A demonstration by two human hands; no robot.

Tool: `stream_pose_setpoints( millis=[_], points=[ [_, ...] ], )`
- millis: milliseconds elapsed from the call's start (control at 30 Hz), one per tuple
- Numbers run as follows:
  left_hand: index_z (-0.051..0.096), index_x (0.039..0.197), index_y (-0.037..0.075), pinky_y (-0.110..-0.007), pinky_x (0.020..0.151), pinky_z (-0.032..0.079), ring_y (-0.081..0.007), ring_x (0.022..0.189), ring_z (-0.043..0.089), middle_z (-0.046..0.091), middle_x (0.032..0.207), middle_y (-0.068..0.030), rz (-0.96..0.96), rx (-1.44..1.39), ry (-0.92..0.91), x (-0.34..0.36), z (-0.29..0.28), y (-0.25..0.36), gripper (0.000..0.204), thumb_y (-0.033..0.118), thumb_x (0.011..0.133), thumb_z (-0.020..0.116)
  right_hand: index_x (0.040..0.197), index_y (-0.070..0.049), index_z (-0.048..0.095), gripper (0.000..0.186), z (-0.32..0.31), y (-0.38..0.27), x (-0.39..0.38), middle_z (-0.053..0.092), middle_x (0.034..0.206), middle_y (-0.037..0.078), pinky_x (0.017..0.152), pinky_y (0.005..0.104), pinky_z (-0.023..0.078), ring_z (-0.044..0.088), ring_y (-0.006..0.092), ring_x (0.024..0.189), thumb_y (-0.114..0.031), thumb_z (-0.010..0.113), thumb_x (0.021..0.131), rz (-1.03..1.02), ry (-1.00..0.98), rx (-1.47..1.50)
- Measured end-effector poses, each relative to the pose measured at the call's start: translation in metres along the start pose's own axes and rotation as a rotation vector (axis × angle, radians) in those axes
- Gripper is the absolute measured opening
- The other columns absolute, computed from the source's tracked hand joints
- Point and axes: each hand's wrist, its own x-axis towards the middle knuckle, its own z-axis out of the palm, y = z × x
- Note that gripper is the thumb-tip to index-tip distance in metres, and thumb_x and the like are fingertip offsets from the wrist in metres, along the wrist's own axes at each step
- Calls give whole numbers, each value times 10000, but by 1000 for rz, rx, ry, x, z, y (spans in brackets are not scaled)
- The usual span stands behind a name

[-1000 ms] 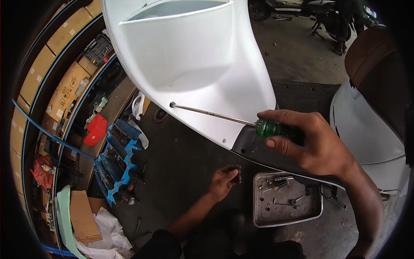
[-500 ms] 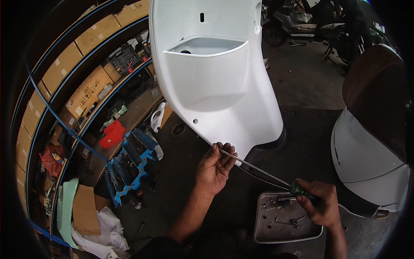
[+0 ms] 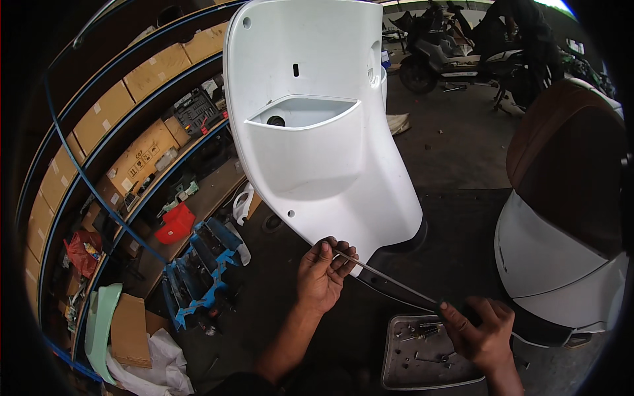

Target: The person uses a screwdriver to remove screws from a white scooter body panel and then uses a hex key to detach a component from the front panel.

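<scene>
A long screwdriver slants between my hands, its tip end up to the left. My right hand is wrapped around its dark green handle, mostly hidden under the fingers. With thumb and fingers, my left hand pinches the tip end of the shaft; whether a screw sits there is too small to tell. Just beyond my left hand stands a white scooter front panel with a storage pocket and a small hole low on its left side. Below the shaft lies a metal tray holding several small tools and fasteners.
Blue-framed shelves with cardboard boxes line the left. An open blue toolbox stands on the floor beside a red container. A brown scooter seat over white bodywork is at right. Farther back, a person is by a motorcycle.
The view has tilted up, so the panel sits lower in the picture. My right hand has turned further over the screwdriver handle, covering more of it. My left hand keeps its pinch.
</scene>
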Motion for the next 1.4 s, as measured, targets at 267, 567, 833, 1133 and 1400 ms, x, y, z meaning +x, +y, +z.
stream_pose_setpoints(
  millis=[267,567,833,1133,1400],
  points=[
    [589,1244,54,-425,994,614,-259,1116,711,706,1136,-99,196,-193,-257,44,84,44,290,292,1121,476,1158,-55,709,413,-44,-4,51,647,1157,163,847,411,540,680,271,967,-258,843,825,363,43,855],
    [493,1385,-150,-547,924,624,-455,1116,704,665,1282,-301,369,699,-312,88,177,154,545,321,1144,364,1129,-5,740,588,-102,27,129,686,1024,181,797,341,535,685,260,931,-437,906,767,207,415,667],
    [514,1468,-75,-410,1048,527,-290,1248,646,628,1374,-285,1195,1682,127,144,196,240,710,74,843,817,1104,13,751,578,-141,26,182,689,1012,173,779,332,514,675,245,910,-425,902,759,105,442,533],
    [476,1499,-109,-359,1041,501,-216,1127,670,686,1282,-210,876,1473,-9,167,186,250,695,43,881,754,1077,20,773,534,-136,30,221,694,974,162,717,324,534,686,239,867,-378,902,745,3,452,524],
    [506,1455,-141,-379,1036,502,-232,1108,683,699,1239,-206,891,1441,13,169,182,249,708,100,845,771,1083,16,780,528,-132,25,251,699,962,170,686,323,553,696,246,852,-369,899,743,-82,449,513]
  ],
)
